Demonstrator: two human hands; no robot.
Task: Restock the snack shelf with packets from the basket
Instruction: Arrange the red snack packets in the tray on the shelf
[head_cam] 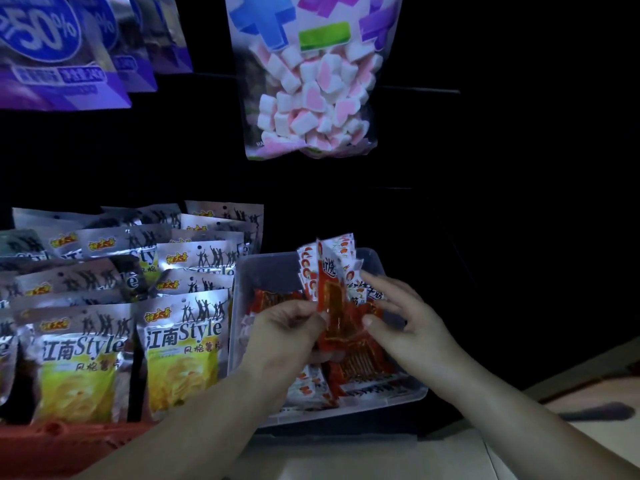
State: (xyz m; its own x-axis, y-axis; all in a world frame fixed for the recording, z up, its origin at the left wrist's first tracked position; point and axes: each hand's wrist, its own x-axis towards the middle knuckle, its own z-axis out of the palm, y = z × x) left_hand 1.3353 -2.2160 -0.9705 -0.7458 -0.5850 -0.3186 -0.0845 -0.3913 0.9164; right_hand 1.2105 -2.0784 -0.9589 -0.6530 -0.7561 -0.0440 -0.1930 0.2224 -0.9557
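Observation:
A clear plastic bin stands on the shelf, holding several red and white snack packets. My left hand grips a fanned bunch of red and white packets by their lower ends, upright over the bin. My right hand is beside the bunch on its right, fingers spread and touching the packets, thumb against the red one in front.
Silver and yellow chip bags stand in rows left of the bin, in a red tray. A bag of pink and white marshmallows hangs above. Purple bags hang at top left. A pale floor shows at lower right.

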